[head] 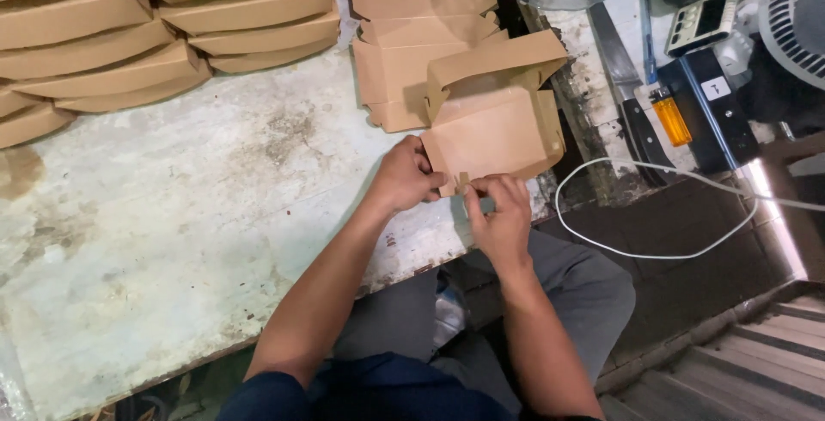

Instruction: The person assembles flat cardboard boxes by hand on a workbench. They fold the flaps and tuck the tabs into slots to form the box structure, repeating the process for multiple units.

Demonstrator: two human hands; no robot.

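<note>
- The left hand point(404, 176) grips the near left corner of a brown cardboard box point(494, 125), fingers curled against its edge
- The right hand point(500, 215) pinches a small tab point(461, 184) at the box's near edge between thumb and fingers
- The box sits at the near right edge of the desk point(172, 215), half folded, its lid flap standing open at the far side
- Just behind the box lies a pile of flat blanks point(404, 34) of the same cardboard, touching it
- At the far left of the desk, stacks of folded boxes point(155, 26) lie in overlapping rows, well apart from the hands
- The desk top is pale, stained and worn
- To the right of the desk, a white cable point(653, 215) loops over a dark floor
- Beyond the cable an orange lighter point(672, 118) rests on a dark box-shaped device point(718, 116)
- A white fan point(795, 17) shows at the top right corner, with a small white gadget with a screen point(705, 19) beside it
- The person sits with grey trousers point(584, 288) below the desk edge
</note>
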